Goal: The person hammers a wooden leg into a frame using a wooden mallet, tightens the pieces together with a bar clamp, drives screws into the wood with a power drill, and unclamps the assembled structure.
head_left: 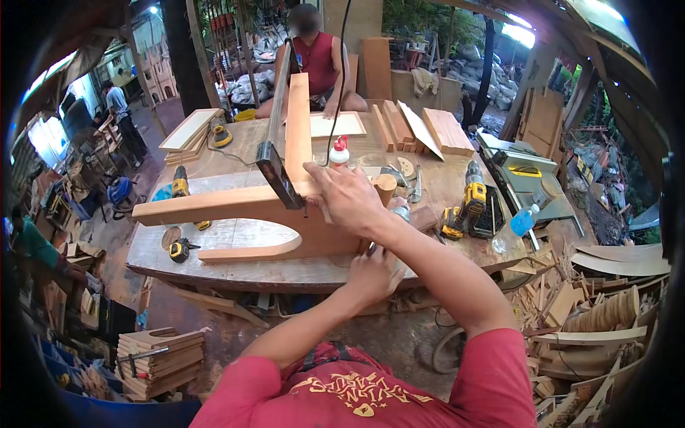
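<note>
A pale wooden frame [250, 205] with a curved cut-out lies on the workbench [178, 268]. A long board [297, 121] runs away from it, and a black bar clamp [278, 171] sits at their joint. My right hand [346, 196] grips the frame beside the clamp, its fingers over the wood. Lower down, my left hand [374, 277] is closed near the frame's near edge; what it holds is hidden. Just beyond my right hand stands a white bottle with a red cap [339, 153]. A wooden cylinder [384, 187] is to its right.
Yellow drills [473, 192] [180, 184], a tape measure [180, 250], a sander [222, 135], a blue-labelled bottle [524, 220] and stacked boards [446, 132] lie on the bench. A person in a red sleeveless top [319, 64] sits across. Wood scraps [592, 314] are piled at right.
</note>
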Tool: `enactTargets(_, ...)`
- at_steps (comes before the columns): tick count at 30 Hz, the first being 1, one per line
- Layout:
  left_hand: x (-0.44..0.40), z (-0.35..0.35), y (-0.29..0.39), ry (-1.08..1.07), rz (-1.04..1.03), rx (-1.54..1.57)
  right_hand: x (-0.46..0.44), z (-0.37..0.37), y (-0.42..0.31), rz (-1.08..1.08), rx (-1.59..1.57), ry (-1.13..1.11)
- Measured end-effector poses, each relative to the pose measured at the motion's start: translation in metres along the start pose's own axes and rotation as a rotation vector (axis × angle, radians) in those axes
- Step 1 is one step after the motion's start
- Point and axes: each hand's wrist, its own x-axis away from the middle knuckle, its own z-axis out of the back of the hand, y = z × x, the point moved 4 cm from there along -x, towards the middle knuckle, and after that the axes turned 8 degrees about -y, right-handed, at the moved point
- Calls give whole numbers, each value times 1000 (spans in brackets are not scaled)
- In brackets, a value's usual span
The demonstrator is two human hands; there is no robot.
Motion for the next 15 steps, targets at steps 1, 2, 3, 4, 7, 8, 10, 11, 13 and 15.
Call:
enactTargets(1, 18, 13, 1, 112, -78, 31, 0, 0, 0, 8, 14, 10)
enactTargets(2, 39, 29, 2, 216, -156, 65, 3, -1, 0, 10, 24, 18)
enactTargets(3, 59, 46, -1, 187, -73, 196, 5, -3, 0, 14, 28, 12)
enactTargets(4, 74, 69, -8, 166, 3, 318, 3, -3, 1, 23, 39, 17)
enactTargets(7, 111, 156, -25, 543, -66, 190, 1, -4, 3, 29, 24, -13)
enactTargets(8, 122, 175, -45, 628, 64, 400, 2, -3, 4, 26, 13, -30)
enactTargets(10, 121, 227, -72, 894, 38, 399, 5, 7, -2, 34, -1, -77)
enactTargets(11, 112, 250, -84, 910, 84, 380, 4, 11, -3, 42, 1, -95)
enactTargets(13, 79, 279, -112, 869, 140, 520, 7, 10, -6, 48, 14, -70)
enactTargets(15, 34, 294, -134, 785, 197, 578, 6, 13, -9, 58, 33, -9)
